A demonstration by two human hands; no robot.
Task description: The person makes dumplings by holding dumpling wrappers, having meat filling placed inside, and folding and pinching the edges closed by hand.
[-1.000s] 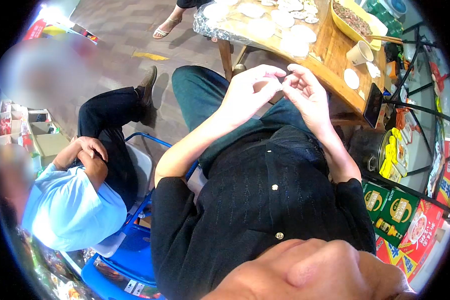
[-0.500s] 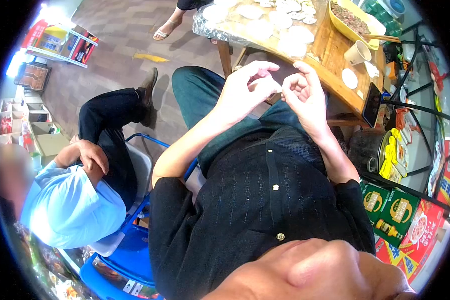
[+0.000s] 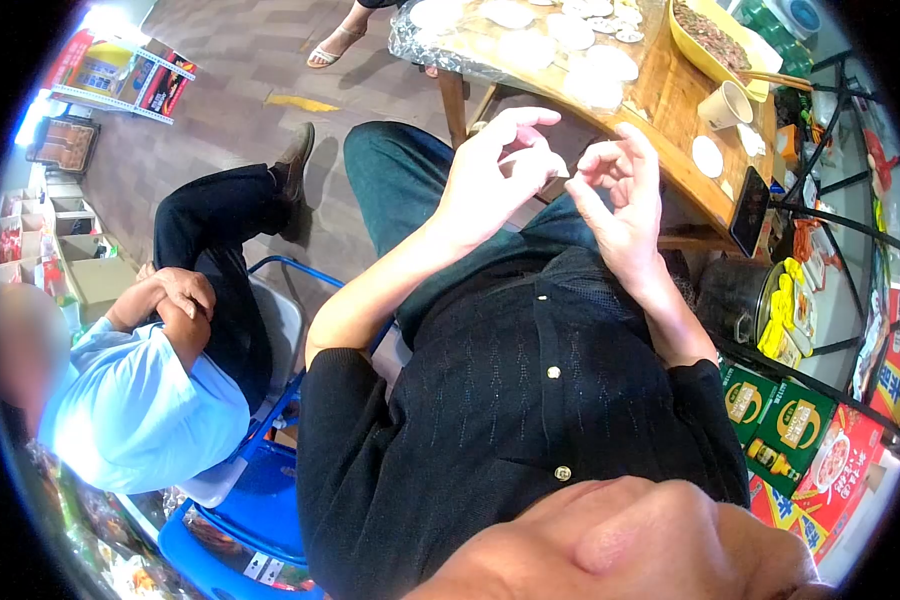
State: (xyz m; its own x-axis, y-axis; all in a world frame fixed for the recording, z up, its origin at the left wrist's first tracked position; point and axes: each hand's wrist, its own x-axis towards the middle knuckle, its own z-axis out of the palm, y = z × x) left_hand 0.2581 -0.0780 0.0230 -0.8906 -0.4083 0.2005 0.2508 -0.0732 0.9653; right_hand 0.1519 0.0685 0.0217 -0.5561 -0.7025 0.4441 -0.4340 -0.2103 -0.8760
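My left hand (image 3: pixel 505 175) is raised over my lap, its thumb and bent fingers closed together and the index finger lifted. A small pale edge shows at its fingertips, but I cannot make out what it is. Facing it, a small gap away, my right hand (image 3: pixel 622 195) has curled fingers with the thumb apart from them. Just beyond them is the wooden table (image 3: pixel 660 140) with several flat white dough wrappers (image 3: pixel 610 63). A lone wrapper (image 3: pixel 707 156) lies near a paper cup (image 3: pixel 725 105). A yellow tray (image 3: pixel 697 60) holds brownish minced filling (image 3: pixel 710 38).
Chopsticks (image 3: pixel 778 79) rest across the tray's edge. A dark phone-like slab (image 3: pixel 749 210) stands at the table's corner. On the left, a person in a light blue shirt (image 3: pixel 145 410) sits with crossed arms. A pot (image 3: pixel 735 300) and packaged goods (image 3: pixel 790 425) are on my right.
My hands have drawn slightly apart; their fingertips met before and now a gap shows. The right hand's fingers have opened a little. The view has shifted slightly.
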